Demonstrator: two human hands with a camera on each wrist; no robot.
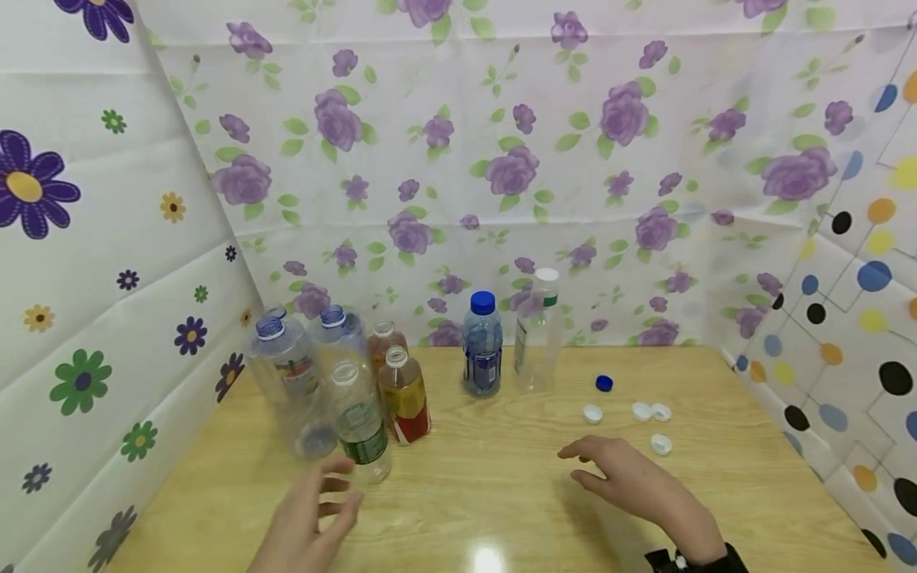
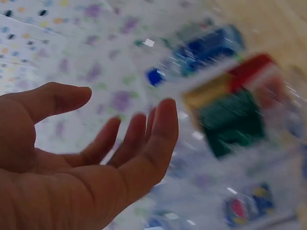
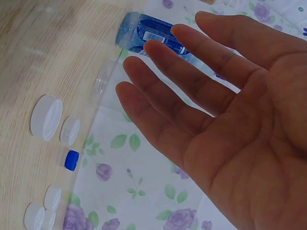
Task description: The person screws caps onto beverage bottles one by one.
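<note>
My left hand [image 1: 310,521] is near the front of a cluster of uncapped bottles, its fingers loosely bent and holding nothing. Closest to it stands a clear bottle with a green label [image 1: 361,434]; whether the fingertips touch it I cannot tell. Behind that one is a bottle with a yellow and red label [image 1: 407,402]. Over the right part of the table hovers my right hand [image 1: 622,477], palm bare and fingers spread in the right wrist view. White caps [image 1: 661,444] and a blue cap [image 1: 604,383] lie beyond it.
A blue-capped bottle [image 1: 483,350] and a tall clear bottle with a white cap [image 1: 539,338] stand at the back middle. Large clear bottles [image 1: 290,374] crowd the left side. Patterned cloth [image 1: 458,159] walls the wooden table [image 1: 494,501] at the back and both sides.
</note>
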